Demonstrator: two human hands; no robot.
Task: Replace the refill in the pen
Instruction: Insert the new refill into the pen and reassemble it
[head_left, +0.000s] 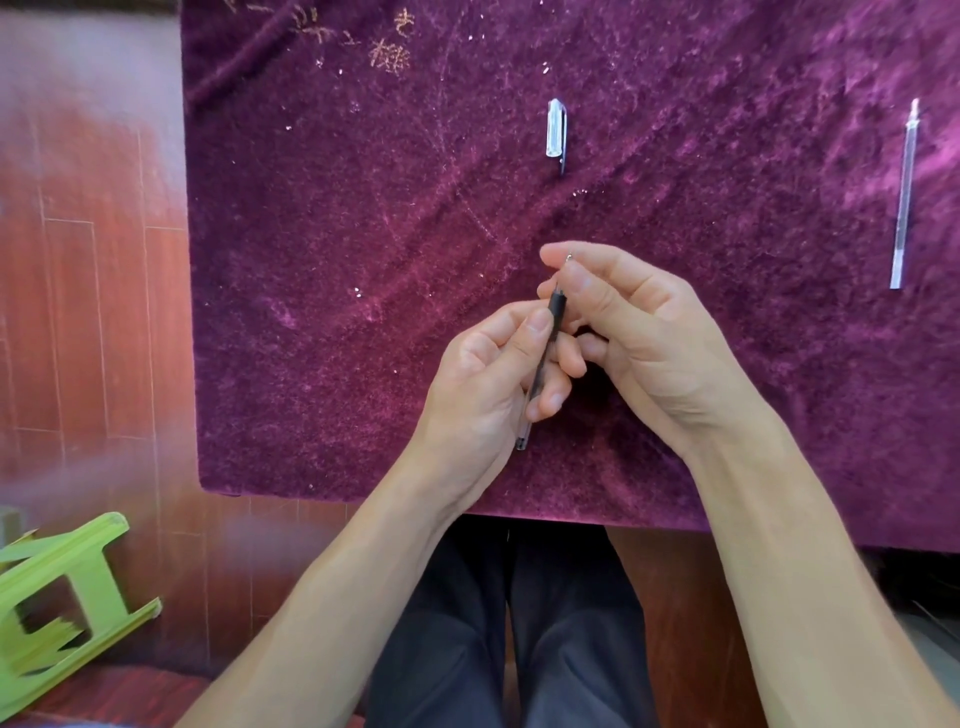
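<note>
Gripping the pen (556, 306), left hand (483, 384) curls round its barrel; right hand (639, 332) pinches its tip — cap (556, 130) beyond, refill (905, 197) well right.

Head-worn view, steeply downward, close above the table (363, 260)

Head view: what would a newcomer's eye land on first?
Both hands meet at the centre of the purple cloth: the left hand grips a pen and the right hand pinches its tip end. A clear pen cap lies beyond them, a refill at the far right edge.
</note>
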